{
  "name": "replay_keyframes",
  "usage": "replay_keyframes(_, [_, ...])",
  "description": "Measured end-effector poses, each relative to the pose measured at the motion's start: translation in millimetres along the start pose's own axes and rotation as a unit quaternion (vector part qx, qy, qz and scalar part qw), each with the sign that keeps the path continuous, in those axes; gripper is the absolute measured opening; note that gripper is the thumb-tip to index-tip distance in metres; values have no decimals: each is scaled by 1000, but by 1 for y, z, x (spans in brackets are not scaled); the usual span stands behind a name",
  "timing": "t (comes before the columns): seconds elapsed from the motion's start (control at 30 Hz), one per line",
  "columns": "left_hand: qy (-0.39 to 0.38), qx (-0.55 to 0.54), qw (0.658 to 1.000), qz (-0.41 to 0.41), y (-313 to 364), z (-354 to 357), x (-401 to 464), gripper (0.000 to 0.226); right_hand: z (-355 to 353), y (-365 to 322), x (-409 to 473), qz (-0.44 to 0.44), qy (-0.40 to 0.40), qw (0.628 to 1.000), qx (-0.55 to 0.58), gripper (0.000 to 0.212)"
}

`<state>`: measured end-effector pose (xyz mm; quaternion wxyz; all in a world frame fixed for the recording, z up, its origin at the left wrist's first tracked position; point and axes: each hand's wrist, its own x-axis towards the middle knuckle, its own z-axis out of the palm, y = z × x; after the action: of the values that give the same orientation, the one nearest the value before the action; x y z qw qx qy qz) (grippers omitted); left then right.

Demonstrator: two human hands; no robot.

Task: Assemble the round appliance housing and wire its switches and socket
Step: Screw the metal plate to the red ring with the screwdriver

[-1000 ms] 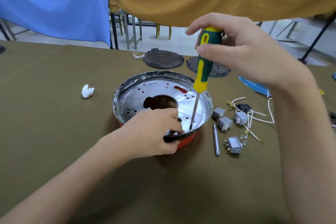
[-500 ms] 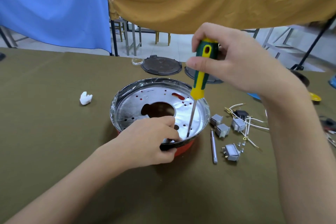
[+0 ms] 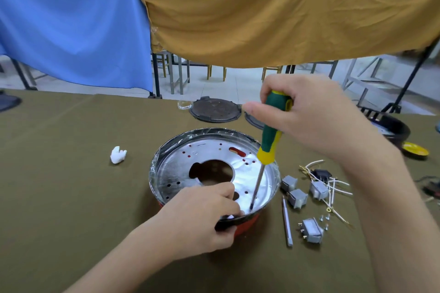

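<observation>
The round housing (image 3: 214, 173), a silvery perforated pan with a red outer wall, sits on the olive-covered table (image 3: 71, 197) directly in front of you. Your left hand (image 3: 202, 219) clamps the housing's near rim, thumb outside against the red wall and fingers curled over the edge into the pan. Your right hand (image 3: 309, 121) is wrapped closed around the green-and-yellow handle of the screwdriver (image 3: 269, 143), forefinger extended along it; the shaft slants down into the housing and its tip meets the pan floor near the near-right rim, just right of your left fingers. Right of the housing: a loose metal bit (image 3: 287, 221) lies just beside the wall, three grey rocker switches (image 3: 296, 197) cluster nearby, and a fourth switch (image 3: 310, 231) lies nearer to you with small screws (image 3: 324, 219) next to it. White wires (image 3: 333, 188) and a black socket part (image 3: 321, 173) lie beyond the switches. Behind the housing rest two dark round plates (image 3: 214, 110). Left of the housing, well apart, sits a small white plastic piece (image 3: 117, 154).
</observation>
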<state>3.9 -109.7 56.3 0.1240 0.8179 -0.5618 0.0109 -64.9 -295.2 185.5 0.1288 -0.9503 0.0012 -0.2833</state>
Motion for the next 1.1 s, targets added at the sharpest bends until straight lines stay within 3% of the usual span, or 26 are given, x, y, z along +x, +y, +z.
replay_keyframes(0.07, [-2,8,1000,1,0,0,0,28,3,-6,-2,9,14,999,-49,40])
replay_keyframes(0.17, [-6,14,1000,2,0,0,0,27,0,-7,-4,17,-63,997,36,18])
replay_keyframes(0.33, [0,23,1000,-1,0,0,0,26,-8,-3,-5,-2,-134,981,141,16])
replay_keyframes(0.43, [6,19,1000,-1,1,1,-1,26,-6,-1,-4,-2,-106,991,83,11])
replay_keyframes(0.53, [9,10,1000,4,0,1,-1,24,-1,-5,-3,16,-33,999,-26,25])
replay_keyframes(0.6, [9,13,1000,5,-1,2,-1,24,0,-7,-4,25,-27,998,-44,26])
replay_keyframes(0.67, [12,12,1000,8,-1,2,-1,23,-2,-6,-5,21,-59,998,3,12])
replay_keyframes(0.8, [18,4,1000,10,-1,2,-2,21,-9,-1,-6,18,-140,980,138,22])
replay_keyframes(0.93, [17,9,1000,9,-1,2,-2,23,-10,2,-6,16,-105,989,103,12])
replay_keyframes(1.1, [21,-1,1000,13,-1,2,-1,22,0,-8,-5,31,-2,998,-49,38])
